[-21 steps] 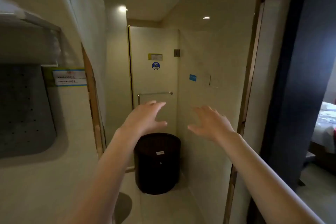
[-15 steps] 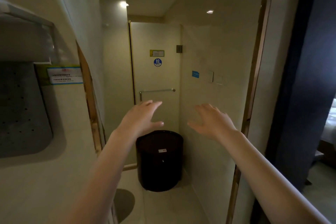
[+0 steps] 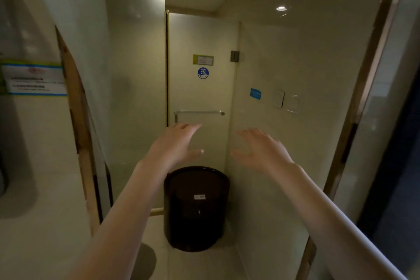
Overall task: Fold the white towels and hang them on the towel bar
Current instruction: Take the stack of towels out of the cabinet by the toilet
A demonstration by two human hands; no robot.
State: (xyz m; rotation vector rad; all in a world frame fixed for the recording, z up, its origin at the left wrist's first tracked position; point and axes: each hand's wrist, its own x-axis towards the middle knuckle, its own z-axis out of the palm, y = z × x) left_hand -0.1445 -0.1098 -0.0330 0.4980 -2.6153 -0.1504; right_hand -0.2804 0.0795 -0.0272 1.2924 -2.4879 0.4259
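Reaching out in front of us, we hold up both hands with nothing in them. Our left hand (image 3: 175, 143) and our right hand (image 3: 261, 150) are open, with the fingers spread and loose. The towel bar (image 3: 198, 112) is on the glass door (image 3: 202, 93) ahead, farther off than our hands, and it is bare. We see no white towels anywhere (maybe they are behind us). So we think the job has hardly begun. Next we need to find a towel, fold it flat, and lay it over the bar above the dark bin (image 3: 196, 209).

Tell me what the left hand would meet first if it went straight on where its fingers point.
Probably the towel bar on the door; the way to it looks free, though depth is unclear.
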